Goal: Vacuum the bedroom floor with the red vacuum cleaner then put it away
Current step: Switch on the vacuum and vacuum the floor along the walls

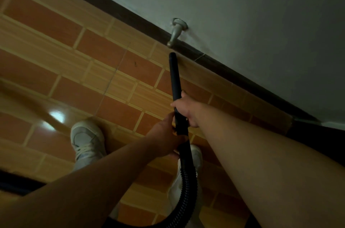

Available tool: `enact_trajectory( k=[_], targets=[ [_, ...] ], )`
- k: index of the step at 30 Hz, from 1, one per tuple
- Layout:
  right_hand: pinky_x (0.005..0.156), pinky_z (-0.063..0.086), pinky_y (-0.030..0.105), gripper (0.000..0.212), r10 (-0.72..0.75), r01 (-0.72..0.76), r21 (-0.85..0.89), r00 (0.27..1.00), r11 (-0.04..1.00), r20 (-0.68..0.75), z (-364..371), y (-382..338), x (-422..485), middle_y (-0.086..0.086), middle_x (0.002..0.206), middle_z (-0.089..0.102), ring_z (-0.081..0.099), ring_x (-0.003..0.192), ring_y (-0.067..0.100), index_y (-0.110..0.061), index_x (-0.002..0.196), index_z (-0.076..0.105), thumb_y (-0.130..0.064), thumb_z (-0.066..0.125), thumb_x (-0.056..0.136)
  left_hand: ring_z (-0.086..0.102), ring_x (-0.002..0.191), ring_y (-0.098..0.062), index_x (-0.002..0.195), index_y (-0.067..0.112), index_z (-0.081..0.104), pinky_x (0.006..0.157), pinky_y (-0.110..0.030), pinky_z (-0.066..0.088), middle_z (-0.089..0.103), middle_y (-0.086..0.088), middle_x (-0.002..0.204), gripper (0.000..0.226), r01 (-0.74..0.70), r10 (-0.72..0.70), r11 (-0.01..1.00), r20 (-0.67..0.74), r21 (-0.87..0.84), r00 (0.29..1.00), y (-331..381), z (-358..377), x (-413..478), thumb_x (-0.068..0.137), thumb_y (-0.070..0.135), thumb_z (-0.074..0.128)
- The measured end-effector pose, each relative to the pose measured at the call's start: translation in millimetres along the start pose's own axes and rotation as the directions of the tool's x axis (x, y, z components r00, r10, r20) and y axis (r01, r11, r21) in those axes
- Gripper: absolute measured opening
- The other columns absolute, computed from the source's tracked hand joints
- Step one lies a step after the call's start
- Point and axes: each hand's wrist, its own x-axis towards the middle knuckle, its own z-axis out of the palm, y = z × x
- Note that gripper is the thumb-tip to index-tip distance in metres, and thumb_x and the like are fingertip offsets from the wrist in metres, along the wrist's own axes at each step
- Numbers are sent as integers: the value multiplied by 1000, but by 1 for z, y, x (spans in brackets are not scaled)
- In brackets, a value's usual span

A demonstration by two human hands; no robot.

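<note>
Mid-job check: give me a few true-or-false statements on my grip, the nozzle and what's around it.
Both the left hand and the right hand grip the black nozzle tube. True.
The nozzle tip is near the dark baseboard. True.
The door stopper lies on the floor tiles. False: it is fixed to the wall.
The hose is smooth and red. False: black and ribbed.
The person is barefoot. False: white sneakers are on.
</note>
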Motion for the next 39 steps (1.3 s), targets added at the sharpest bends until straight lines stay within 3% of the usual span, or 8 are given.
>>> enact_trajectory(
  k=[10,14,18,23,29,33,36,39],
  targets=[
    [104,52,55,82,-8,7,-155,1000,988,-6,38,-65,-3,12,150,49,61,123,36,-47,162,-2,-21,53,106,75,88,-34,158,46,9,70,-51,64,42,-13,149,94,-50,46,993,-39,-107,998,11,-56,-11,95,6,67],
    [103,52,59,79,-42,38,-176,999,984,-21,56,-89,-1,12,152,48,62,114,35,-46,163,6,-24,55,105,75,91,-32,158,49,10,71,-51,64,43,-11,152,92,-28,19,979,-45,-204,999,15,-77,-11,98,4,62],
    [98,57,56,77,-61,52,-204,997,978,-37,66,-112,-2,14,142,56,66,105,33,-44,163,8,-25,55,106,74,95,-30,156,54,7,74,-55,63,63,-8,127,93,-30,17,953,-45,-301,999,20,-96,-12,98,3,61],
    [100,55,58,74,-68,57,-261,997,964,-35,87,-144,-2,11,149,50,62,119,39,-44,163,14,-25,56,105,73,101,-32,152,61,9,75,-56,63,64,-12,128,95,-48,23,923,-71,-381,997,27,-119,-15,98,3,62],
    [88,62,46,75,-95,74,-330,994,941,-49,111,-183,-3,6,116,61,72,94,30,-42,163,10,-27,56,106,72,102,-31,153,59,8,72,-51,64,60,-12,135,96,-82,37,887,-106,-454,994,31,-156,-17,98,2,61],
    [97,56,48,65,-129,100,-364,990,926,-56,135,-206,-6,9,139,57,65,115,33,-36,163,22,-34,54,106,73,100,-30,152,61,8,71,-52,64,63,-11,132,96,-101,32,871,-148,-480,988,38,-187,-19,98,2,61],
    [102,53,55,55,-151,117,-389,987,914,-58,146,-222,-6,13,138,60,64,119,36,-32,156,37,-38,51,104,74,94,-26,153,59,7,68,-45,64,64,-9,126,96,-113,34,862,-167,-493,985,48,-211,-24,98,2,60],
    [106,49,56,53,-173,141,-428,984,893,-37,151,-233,-13,9,141,58,59,124,35,-31,157,35,-40,46,106,77,83,-21,156,53,4,67,-41,64,69,-7,115,96,-130,30,854,-202,-504,979,57,-235,-27,98,3,61]
  ],
)
